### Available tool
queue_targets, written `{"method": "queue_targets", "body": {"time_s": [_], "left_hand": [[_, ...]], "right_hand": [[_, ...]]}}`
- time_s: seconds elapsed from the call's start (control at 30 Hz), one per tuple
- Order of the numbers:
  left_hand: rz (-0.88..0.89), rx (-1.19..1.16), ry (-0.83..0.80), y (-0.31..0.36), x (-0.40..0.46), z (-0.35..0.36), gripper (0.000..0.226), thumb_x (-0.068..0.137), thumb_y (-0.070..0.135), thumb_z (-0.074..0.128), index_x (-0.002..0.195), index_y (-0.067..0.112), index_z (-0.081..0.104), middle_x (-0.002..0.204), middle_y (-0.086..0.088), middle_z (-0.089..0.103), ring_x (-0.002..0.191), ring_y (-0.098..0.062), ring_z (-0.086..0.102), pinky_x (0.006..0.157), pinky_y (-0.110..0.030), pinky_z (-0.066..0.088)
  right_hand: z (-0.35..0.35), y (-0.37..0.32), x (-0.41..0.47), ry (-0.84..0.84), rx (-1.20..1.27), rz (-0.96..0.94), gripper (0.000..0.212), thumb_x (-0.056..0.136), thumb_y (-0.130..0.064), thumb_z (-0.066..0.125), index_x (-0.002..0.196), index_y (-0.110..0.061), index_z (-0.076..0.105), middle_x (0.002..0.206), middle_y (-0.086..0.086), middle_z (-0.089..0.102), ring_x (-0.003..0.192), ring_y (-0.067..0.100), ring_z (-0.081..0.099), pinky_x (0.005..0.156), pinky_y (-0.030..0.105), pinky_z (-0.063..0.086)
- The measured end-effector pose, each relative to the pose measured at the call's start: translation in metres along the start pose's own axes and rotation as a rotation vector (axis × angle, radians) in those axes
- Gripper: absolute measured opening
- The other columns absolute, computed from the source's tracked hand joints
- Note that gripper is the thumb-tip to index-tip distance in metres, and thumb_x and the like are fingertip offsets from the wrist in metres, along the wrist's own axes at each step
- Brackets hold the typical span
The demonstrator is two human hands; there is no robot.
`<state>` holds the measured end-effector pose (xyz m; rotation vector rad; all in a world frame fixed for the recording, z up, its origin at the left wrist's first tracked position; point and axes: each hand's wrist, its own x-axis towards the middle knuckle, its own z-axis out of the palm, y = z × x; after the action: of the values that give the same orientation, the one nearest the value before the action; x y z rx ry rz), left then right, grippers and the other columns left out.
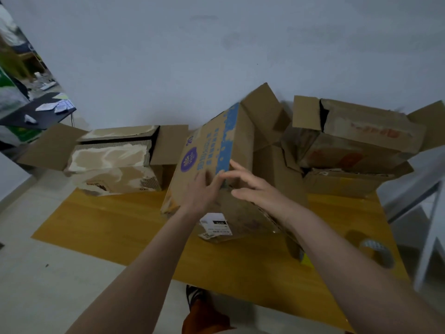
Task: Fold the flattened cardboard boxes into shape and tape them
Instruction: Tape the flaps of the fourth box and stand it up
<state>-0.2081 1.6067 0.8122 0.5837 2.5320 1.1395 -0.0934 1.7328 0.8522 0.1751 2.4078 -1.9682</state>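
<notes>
Far left, on the wooden table (108, 225), sat a worn box (113, 162) w/ torn, pale patches, its side flaps spread open, back against the wall. Next, center: the printed box (212, 150), brown w/ blue band & purple round logo, stood tilted on the table, top flaps up at the rear, a white shipping label (214, 225) low on its near face. Left hand (202, 191) lay flat on that near face, fingers loose & extended, not clenched. Right hand (255, 189) was just beside it, fingers spread, fingertips touching the box edge by the blue band; whether it actually gripped, can't tell — looked like open-palm contact only. Right of center, more boxes (356, 138) were stacked by the wall, flaps open, red print on one. Near the table's right edge, close to the right forearm, a roll of tape (375, 249) lay blurred, well apart from both hands.
</notes>
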Motion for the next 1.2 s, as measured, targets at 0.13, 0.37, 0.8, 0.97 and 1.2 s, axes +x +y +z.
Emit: {"method": "queue_targets", "body": {"time_s": [0.13,0.37,0.8,0.97,1.2], "left_hand": [[0.064,0.092,-0.089,0.024,0.014,0.009,0.084,0.078,0.061,0.058,0.149,0.024,0.03,0.149,-0.001,0.037,0.137,-0.024,0.033,0.109,-0.05,0.033],[-0.048,0.241,-0.127,0.029,0.015,0.015,0.077,0.09,0.027,0.051,0.154,0.029,0.008,0.161,0.002,0.009,0.146,-0.027,0.008,0.114,-0.06,0.019],[-0.136,0.28,-0.088,0.009,0.0,-0.001,0.072,0.096,0.031,0.05,0.155,0.025,0.01,0.161,-0.008,0.008,0.148,-0.032,-0.001,0.12,-0.048,0.01],[-0.108,0.393,-0.057,0.007,-0.005,-0.013,0.09,0.088,0.04,0.065,0.155,0.022,0.008,0.161,-0.006,0.01,0.147,-0.033,0.003,0.118,-0.048,0.015],[-0.114,0.723,-0.127,0.012,-0.012,-0.029,0.117,0.074,0.033,0.081,0.154,0.024,-0.005,0.155,-0.009,0.018,0.139,-0.033,0.024,0.105,-0.047,0.038]], "right_hand": [[-0.007,0.012,-0.002,0.072,0.104,0.002,0.045,0.097,-0.015,0.051,0.138,-0.031,0.044,0.143,-0.02,0.041,0.128,-0.011,0.038,0.098,0.01,0.038],[-0.056,0.1,-0.008,0.884,0.192,0.565,0.057,0.096,-0.024,0.054,0.147,-0.016,0.028,0.148,0.009,0.036,0.132,0.03,0.039,0.103,0.041,0.039],[-0.014,0.147,-0.005,0.578,0.327,0.729,0.046,0.092,-0.001,0.055,0.135,-0.013,0.048,0.11,0.012,0.06,0.091,0.032,0.061,0.079,0.046,0.056],[0.005,0.136,-0.007,0.473,0.391,0.666,0.042,0.095,-0.001,0.051,0.135,-0.01,0.044,0.103,0.012,0.061,0.084,0.03,0.064,0.07,0.042,0.056],[0.043,0.106,-0.004,0.376,0.353,0.496,0.029,0.098,-0.005,0.045,0.122,-0.021,0.042,0.109,0.005,0.058,0.089,0.023,0.065,0.062,0.028,0.057]]}}
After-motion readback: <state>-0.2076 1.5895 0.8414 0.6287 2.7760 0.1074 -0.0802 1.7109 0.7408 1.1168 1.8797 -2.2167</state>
